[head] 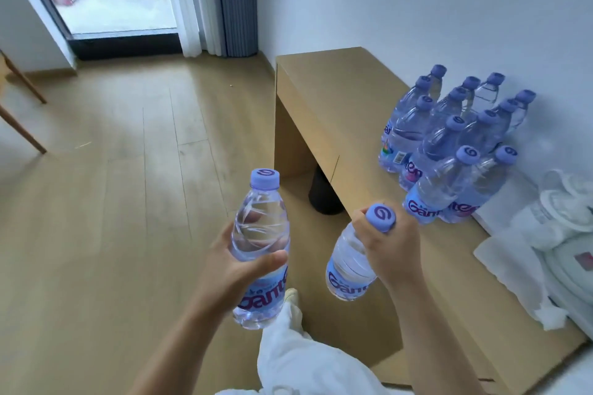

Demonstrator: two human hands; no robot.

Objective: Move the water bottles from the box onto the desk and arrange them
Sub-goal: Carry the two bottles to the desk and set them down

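While bare wooden counter (333, 99) lies open toward its far edge, ribbed clear water bottles (449, 144) cluster upright against the wall. Left hand (231, 263) fingers wrap one bottle's (260, 234) body; right hand (390, 250) grips another (348, 269) at its lilac cap, both over the floor.

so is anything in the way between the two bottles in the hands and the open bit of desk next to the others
Nothing visible blocks them. The left hand and right hand each hold a bottle in the air short of the desk. The bare desktop in front of the standing bottles is open; the white bundle lies off to the right.
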